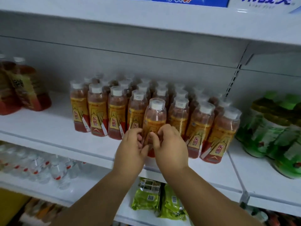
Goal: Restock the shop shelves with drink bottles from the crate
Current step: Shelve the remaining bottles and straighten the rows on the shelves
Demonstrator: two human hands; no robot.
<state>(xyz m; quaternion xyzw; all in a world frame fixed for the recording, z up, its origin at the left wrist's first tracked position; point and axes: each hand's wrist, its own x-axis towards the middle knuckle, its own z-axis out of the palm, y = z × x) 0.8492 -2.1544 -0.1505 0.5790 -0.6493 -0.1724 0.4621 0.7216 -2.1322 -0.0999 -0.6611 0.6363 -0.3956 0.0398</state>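
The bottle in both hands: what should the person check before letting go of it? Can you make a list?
1. Both hands hold it: ok. The left hand and right hand curl round the bottle low down.
2. Bottle upright: ok, with its white cap on top.
3. Bottle's base flat on the shelf: cannot tell, the hands hide it.
4. It sits in line with the front row: not ok, it sticks out in front of its neighbours.
5. Room behind to push it in: cannot tell, the bottle itself hides that spot.
6. Label facing out: cannot tell, the hands cover most of it.
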